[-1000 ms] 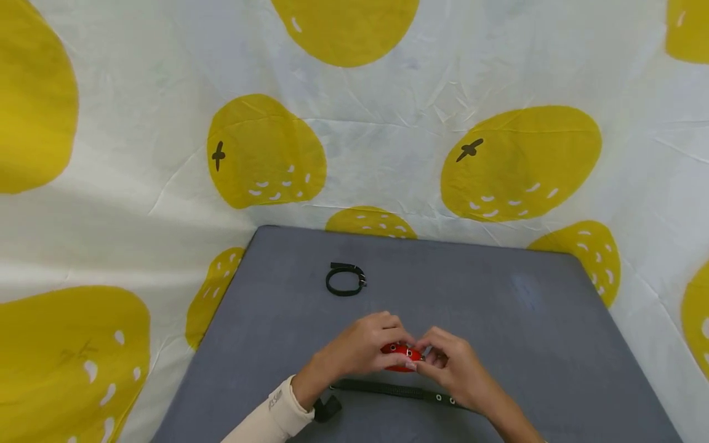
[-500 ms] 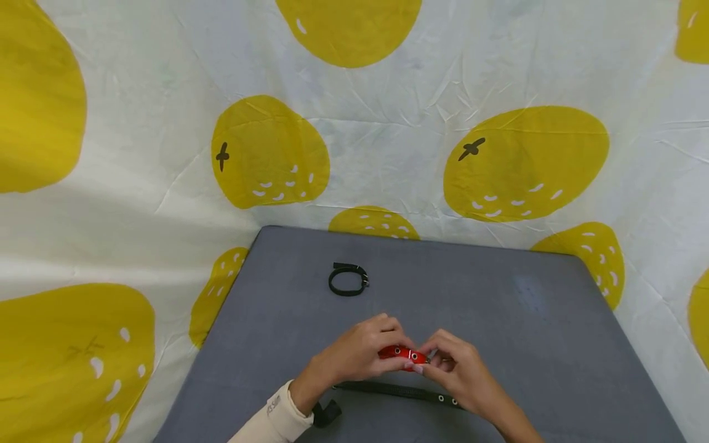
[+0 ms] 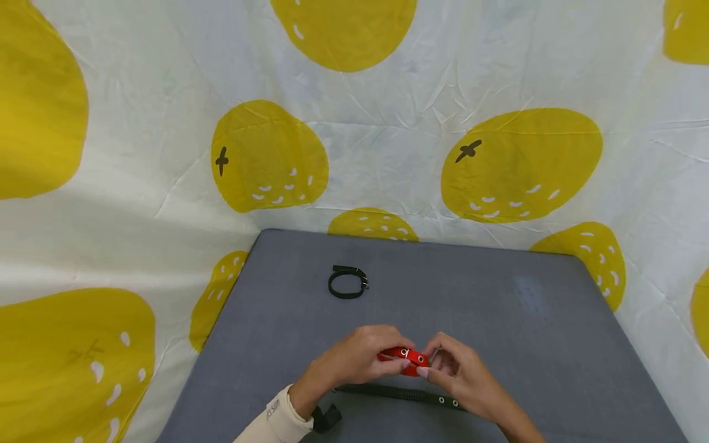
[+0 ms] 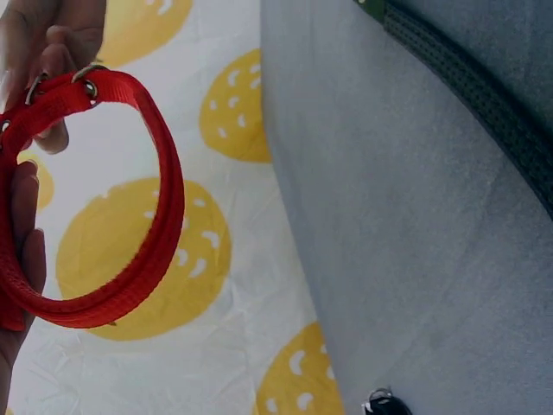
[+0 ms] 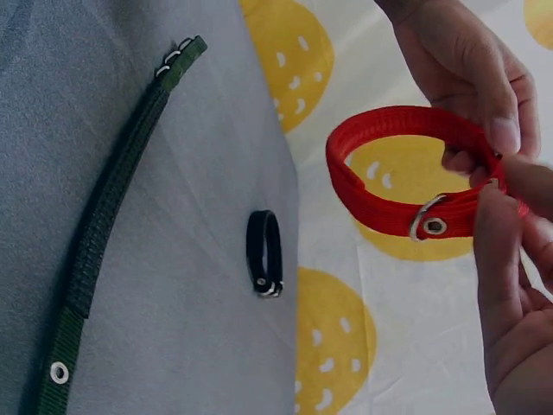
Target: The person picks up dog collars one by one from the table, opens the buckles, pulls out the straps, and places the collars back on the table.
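Observation:
A red collar [image 3: 414,357] with metal eyelets is bent into a loop between my two hands, above the grey table. My left hand [image 3: 360,354] holds one side of it between thumb and fingers. The thumb and fingertips of my right hand [image 3: 460,372] pinch the collar near its end. In the left wrist view the loop [image 4: 164,233] hangs round and closed, with metal hardware at its top. A metal D-ring [image 5: 422,220] beside an eyelet shows in the right wrist view; fingers partly cover the end.
A dark green collar [image 5: 121,207] with eyelets and a padded middle lies stretched out under my hands. Farther back on the table [image 3: 471,295] is a coiled black collar [image 3: 346,298]. White cloth [image 3: 382,166] with yellow fruit prints hangs behind and beside the table.
The red collar has turned slightly, its eyelet end tilting down to the right. Both hands have shifted a little; the collars on the table stay put.

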`<act>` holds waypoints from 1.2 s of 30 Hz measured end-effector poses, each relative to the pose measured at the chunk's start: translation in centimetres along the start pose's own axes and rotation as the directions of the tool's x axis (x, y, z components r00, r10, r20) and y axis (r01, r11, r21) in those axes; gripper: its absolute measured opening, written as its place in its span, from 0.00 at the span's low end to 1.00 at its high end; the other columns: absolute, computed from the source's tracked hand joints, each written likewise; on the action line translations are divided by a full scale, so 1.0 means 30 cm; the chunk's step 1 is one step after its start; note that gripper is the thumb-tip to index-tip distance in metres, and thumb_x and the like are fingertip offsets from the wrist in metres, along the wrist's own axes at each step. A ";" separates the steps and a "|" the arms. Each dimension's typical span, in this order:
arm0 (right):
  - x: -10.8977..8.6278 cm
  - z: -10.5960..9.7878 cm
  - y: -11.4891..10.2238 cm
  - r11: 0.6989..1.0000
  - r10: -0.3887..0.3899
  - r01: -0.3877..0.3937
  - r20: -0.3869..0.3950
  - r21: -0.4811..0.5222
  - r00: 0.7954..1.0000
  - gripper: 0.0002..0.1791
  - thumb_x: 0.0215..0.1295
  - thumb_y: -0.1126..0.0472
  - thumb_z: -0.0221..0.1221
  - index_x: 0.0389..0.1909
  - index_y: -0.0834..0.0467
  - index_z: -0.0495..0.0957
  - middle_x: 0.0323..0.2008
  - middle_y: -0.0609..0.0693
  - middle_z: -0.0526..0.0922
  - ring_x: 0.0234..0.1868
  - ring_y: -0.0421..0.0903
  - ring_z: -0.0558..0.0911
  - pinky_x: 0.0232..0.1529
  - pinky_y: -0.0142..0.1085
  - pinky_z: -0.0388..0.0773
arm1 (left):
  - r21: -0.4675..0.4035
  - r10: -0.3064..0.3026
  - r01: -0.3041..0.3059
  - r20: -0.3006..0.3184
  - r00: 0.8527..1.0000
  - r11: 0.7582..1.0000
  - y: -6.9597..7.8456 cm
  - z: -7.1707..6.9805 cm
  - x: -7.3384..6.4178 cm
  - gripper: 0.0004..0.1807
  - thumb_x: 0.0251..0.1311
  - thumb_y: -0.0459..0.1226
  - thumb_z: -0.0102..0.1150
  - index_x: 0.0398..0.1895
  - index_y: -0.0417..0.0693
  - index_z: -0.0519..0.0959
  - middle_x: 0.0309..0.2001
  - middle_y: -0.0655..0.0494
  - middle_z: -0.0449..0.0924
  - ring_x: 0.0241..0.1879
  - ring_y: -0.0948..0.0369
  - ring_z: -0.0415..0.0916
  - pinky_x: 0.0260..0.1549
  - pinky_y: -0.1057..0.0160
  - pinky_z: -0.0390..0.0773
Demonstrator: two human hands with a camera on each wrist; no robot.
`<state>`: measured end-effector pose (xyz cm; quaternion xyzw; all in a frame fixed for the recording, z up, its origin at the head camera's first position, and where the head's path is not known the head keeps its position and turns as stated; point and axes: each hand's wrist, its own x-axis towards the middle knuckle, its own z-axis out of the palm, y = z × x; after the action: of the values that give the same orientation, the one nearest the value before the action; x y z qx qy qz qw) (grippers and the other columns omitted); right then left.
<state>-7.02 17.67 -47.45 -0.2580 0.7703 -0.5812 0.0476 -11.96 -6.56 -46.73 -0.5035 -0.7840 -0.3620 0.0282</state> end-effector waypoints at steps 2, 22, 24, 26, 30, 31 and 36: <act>-0.003 -0.003 0.002 0.997 0.019 -0.022 0.032 0.078 0.999 0.10 0.66 0.70 0.63 0.44 0.59 0.74 0.21 0.54 0.76 0.18 0.35 0.72 0.17 0.32 0.71 | -0.003 0.021 -0.021 -0.011 1.000 1.000 -0.001 0.002 -0.003 0.11 0.67 0.36 0.63 0.51 0.49 0.84 0.41 0.60 0.85 0.36 0.74 0.74 0.38 0.84 0.71; 0.005 0.008 0.000 0.953 0.016 -0.055 0.131 0.298 0.991 0.08 0.69 0.75 0.57 0.42 0.69 0.67 0.17 0.60 0.70 0.15 0.50 0.66 0.15 0.41 0.72 | 0.041 0.083 -0.085 0.030 0.996 0.996 -0.003 -0.001 -0.014 0.11 0.67 0.40 0.64 0.50 0.51 0.83 0.42 0.62 0.84 0.37 0.73 0.75 0.46 0.81 0.71; 0.007 0.007 -0.001 0.954 0.035 -0.072 0.131 0.290 0.991 0.07 0.69 0.74 0.57 0.42 0.70 0.68 0.17 0.60 0.69 0.14 0.47 0.66 0.14 0.41 0.71 | 0.057 0.079 -0.081 0.043 0.996 0.995 -0.003 -0.001 -0.015 0.11 0.68 0.41 0.63 0.50 0.51 0.83 0.42 0.62 0.83 0.37 0.74 0.74 0.47 0.81 0.70; 0.007 0.007 -0.002 0.954 0.042 -0.079 0.131 0.290 0.990 0.07 0.69 0.74 0.57 0.41 0.70 0.68 0.16 0.60 0.68 0.14 0.43 0.65 0.13 0.40 0.70 | 0.061 0.068 -0.072 0.058 0.996 0.996 -0.002 -0.002 -0.017 0.11 0.69 0.42 0.61 0.51 0.52 0.82 0.42 0.62 0.83 0.38 0.74 0.74 0.47 0.82 0.70; 0.009 0.009 -0.001 0.946 0.033 -0.074 0.134 0.315 0.990 0.06 0.68 0.75 0.58 0.40 0.70 0.69 0.16 0.61 0.67 0.14 0.40 0.63 0.11 0.34 0.67 | 0.012 0.038 -0.039 0.084 0.996 0.999 0.000 -0.003 -0.018 0.10 0.70 0.41 0.60 0.51 0.51 0.81 0.44 0.60 0.82 0.37 0.69 0.75 0.43 0.83 0.69; 0.010 0.009 0.000 0.945 0.023 -0.065 0.133 0.321 0.991 0.06 0.67 0.75 0.57 0.40 0.71 0.69 0.15 0.61 0.66 0.13 0.40 0.63 0.11 0.32 0.66 | 0.001 0.033 -0.033 0.086 0.996 0.999 0.001 -0.003 -0.019 0.10 0.70 0.40 0.61 0.51 0.51 0.81 0.44 0.60 0.82 0.37 0.68 0.75 0.42 0.84 0.68; 0.012 0.001 0.003 0.914 -0.006 -0.053 0.145 0.402 0.989 0.05 0.67 0.78 0.54 0.37 0.72 0.67 0.15 0.62 0.64 0.12 0.45 0.59 0.10 0.31 0.61 | 0.004 0.039 -0.039 0.072 0.997 0.999 0.002 -0.005 -0.021 0.11 0.70 0.40 0.61 0.51 0.50 0.81 0.43 0.60 0.82 0.36 0.70 0.74 0.39 0.85 0.68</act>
<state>-7.36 17.50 -47.47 -0.2743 0.6311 -0.7072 0.1623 -11.65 -7.12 -46.85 -0.5314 -0.7754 -0.3410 0.0082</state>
